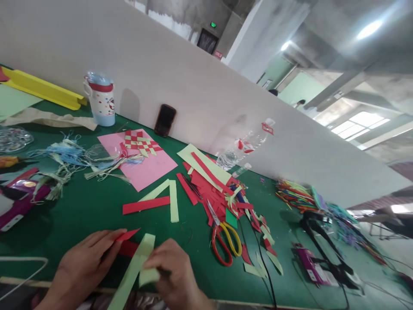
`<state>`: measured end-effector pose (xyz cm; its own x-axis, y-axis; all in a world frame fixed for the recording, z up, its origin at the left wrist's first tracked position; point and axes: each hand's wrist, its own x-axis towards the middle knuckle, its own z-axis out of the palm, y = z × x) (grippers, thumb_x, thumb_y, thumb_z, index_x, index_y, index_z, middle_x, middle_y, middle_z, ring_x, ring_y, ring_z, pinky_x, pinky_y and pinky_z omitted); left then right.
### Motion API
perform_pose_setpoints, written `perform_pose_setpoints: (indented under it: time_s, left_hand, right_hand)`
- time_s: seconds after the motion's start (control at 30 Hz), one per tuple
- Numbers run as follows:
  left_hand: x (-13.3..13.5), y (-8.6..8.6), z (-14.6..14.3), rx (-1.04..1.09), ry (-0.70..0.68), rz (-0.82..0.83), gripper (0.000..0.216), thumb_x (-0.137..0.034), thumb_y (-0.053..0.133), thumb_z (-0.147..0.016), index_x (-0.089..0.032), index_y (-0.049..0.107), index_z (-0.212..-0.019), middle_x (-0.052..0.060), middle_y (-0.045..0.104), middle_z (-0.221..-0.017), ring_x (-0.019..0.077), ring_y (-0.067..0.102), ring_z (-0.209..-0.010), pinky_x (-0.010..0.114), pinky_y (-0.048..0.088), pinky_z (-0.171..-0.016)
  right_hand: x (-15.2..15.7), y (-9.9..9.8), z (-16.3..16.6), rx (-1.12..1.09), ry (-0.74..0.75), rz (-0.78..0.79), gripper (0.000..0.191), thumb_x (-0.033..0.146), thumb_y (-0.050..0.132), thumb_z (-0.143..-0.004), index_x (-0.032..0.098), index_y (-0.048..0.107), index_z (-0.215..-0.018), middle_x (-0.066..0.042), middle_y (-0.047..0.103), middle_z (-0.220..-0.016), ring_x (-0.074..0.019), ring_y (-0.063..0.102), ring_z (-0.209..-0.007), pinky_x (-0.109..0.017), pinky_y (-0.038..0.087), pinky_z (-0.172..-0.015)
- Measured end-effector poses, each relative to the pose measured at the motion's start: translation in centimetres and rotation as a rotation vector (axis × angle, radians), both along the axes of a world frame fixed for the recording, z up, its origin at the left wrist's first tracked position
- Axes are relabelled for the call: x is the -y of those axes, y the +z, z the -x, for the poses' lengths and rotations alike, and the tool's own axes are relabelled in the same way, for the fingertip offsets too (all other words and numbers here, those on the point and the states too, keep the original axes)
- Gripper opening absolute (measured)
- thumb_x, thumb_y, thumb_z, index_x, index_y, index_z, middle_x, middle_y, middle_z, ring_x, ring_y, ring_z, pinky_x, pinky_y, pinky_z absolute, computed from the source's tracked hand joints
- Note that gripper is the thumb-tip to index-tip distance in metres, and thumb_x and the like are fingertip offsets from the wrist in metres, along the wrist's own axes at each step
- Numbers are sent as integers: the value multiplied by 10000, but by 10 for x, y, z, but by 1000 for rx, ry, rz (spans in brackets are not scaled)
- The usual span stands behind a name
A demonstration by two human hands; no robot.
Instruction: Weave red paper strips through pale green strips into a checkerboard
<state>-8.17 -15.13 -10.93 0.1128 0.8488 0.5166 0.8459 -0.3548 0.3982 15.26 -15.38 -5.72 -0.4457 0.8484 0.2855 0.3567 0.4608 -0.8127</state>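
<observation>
Seemingly partway: woven piece (137, 142) done; near tabletop's (97, 206) front edge, left hand (84, 260) clamps red strip (128, 235), right hand (176, 267) pinches green strip (149, 277); loose strips (146, 205) left.

The single view looks from the person's head, forward and down over the flat green desk (93, 202), with the bare left hand (84, 260) and bare right hand (174, 262) close at the bottom. It is tilted: the smooth pale-grey partition (138, 56) slopes down rightward, grey concrete ceiling (342, 26) at upper right.
</observation>
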Motion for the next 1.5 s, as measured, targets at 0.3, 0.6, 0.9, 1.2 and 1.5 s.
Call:
perform_pose_setpoints:
  time_s: [0.3, 0.6, 0.9, 1.2, 1.5]
  left_hand:
    - [0, 9, -3, 15, -3, -62, 357, -444, 442, -1000, -231, 727, -1030, 7, 795, -887, 157, 752, -769, 237, 552, -688]
    - [-1, 8, -2, 26, -2, -60, 340, -408, 433, -1004, -235, 726, -1020, 20, 784, -866, 167, 746, -762, 248, 562, -681]
    - [2, 4, 0, 38, -21, 16, 345, -440, 440, -996, -254, 718, -1079, 21, 795, -944, 170, 752, -810, 246, 563, -708]
    - [1, 11, -4, 25, 1, -73, 306, -397, 457, -998, -227, 708, -1039, 17, 797, -905, 157, 751, -779, 238, 552, -698]
    - [5, 18, -3, 93, 10, -35, 354, -448, 437, -1000, -251, 731, -976, 8, 783, -865, 154, 743, -775, 223, 571, -749]
  right_hand:
    - [-57, 12, 3, -205, -103, 824, 428, 564, 704, -779, 155, 610, -865, 58, 539, -525, -91, 508, -417, -187, 435, -409]
    - [-87, 10, 14, 181, -286, 147, 631, 228, 635, -868, 194, 405, -1455, -137, 602, -1248, -164, 660, -787, -301, 578, -687]
    - [-12, 4, -15, 372, -104, -486, 415, 92, 512, -896, 255, 562, -1274, -98, 658, -1134, -253, 595, -1118, -435, 508, -979]
    - [2, -15, -2, 693, 355, -363, 584, 533, 512, -932, 263, 442, -1445, -60, 467, -1534, -296, 269, -1487, -506, 281, -1198]
    - [3, -22, 27, 31, 7, -180, 200, 274, 546, -939, 258, 720, -1037, -59, 757, -1076, -188, 681, -1051, -349, 528, -975]
